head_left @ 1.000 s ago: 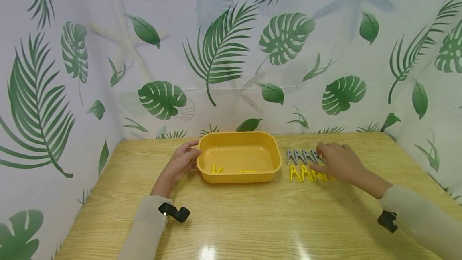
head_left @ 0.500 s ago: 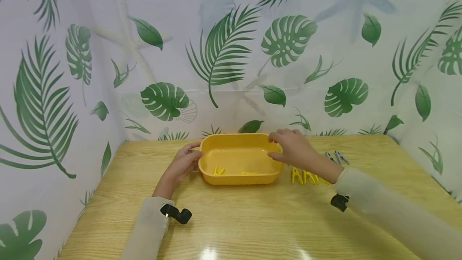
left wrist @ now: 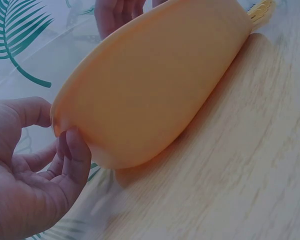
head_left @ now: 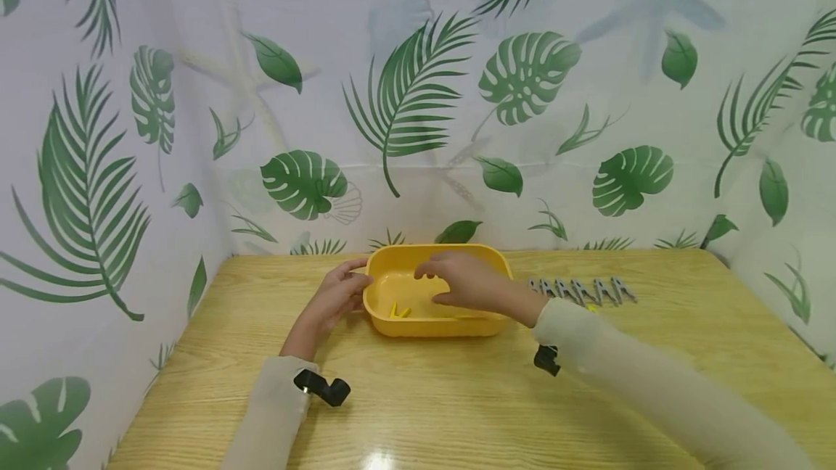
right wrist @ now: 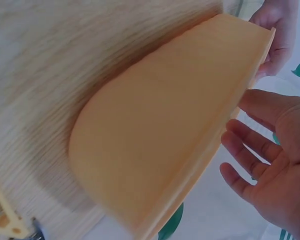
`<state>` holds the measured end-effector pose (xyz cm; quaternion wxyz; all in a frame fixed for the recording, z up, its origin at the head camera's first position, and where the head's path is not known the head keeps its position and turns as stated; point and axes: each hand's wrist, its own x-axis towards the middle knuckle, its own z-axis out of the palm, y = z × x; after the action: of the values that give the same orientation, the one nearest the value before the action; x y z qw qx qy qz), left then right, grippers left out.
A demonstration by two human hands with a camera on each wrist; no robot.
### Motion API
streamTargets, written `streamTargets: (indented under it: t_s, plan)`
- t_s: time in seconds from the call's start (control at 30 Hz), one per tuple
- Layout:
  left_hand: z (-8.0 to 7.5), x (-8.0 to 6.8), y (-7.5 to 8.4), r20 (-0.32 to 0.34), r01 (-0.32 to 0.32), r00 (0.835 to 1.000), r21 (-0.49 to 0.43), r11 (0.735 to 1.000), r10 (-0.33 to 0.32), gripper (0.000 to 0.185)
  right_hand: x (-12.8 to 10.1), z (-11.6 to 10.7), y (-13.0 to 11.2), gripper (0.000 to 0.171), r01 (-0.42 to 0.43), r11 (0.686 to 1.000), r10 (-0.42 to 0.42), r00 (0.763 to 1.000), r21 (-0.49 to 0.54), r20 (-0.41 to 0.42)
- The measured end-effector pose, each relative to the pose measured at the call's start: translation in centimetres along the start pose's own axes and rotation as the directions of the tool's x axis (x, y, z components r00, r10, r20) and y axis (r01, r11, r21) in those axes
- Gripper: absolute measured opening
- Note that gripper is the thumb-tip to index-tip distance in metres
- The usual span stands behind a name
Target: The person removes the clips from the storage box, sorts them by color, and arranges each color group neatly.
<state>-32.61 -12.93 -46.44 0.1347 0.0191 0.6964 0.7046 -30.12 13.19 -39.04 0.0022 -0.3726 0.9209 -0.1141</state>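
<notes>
Left hand (head_left: 333, 297): clamped on yellow tub (head_left: 418, 325) left rim | right hand (head_left: 457, 283): fingers apart, held over tub | clips (head_left: 400, 310): below it

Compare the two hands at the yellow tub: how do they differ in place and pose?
The left hand holds the yellow tub at its left end, thumb on the rim; the right hand hovers over the tub's inside, fingers loosely spread, nothing seen in them. Both wear pale sleeves.

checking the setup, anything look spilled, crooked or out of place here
Nothing stands out. The yellow tub sits flat on the table, the grey clips lie in a neat row, and one yellow clip lies inside the tub.
</notes>
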Motion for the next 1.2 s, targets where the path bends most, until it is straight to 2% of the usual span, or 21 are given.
streamTargets:
  t_s: [0.27,0.47,0.7,1.0,1.2]
  plan:
    - [0.3,0.1,-0.1,0.013,0.001,1.0,0.004,1.0,-0.001,0.052,2.7,1.1,-0.3,0.04,0.022,0.998,-0.029,0.992,0.061,0.122]
    - [0.4,0.0,0.0,0.014,0.01,1.0,0.022,1.0,-0.01,0.053,4.1,2.1,-0.6,0.041,-0.002,0.998,-0.01,0.984,0.066,0.179]
    - [0.3,0.1,0.0,0.014,0.001,1.0,0.033,0.999,-0.002,0.053,5.0,2.8,-0.9,0.036,0.027,0.999,-0.031,0.978,0.021,0.205]
    - [0.3,0.1,0.0,0.0,0.002,1.0,0.011,1.0,-0.002,0.051,4.9,2.9,-0.8,0.024,0.052,0.999,-0.049,0.979,-0.01,0.196]
    - [-0.1,0.2,-0.2,-0.009,0.0,1.0,0.007,1.0,0.0,0.051,4.6,2.8,-0.1,0.022,-0.011,1.0,0.011,0.977,0.0,0.211]
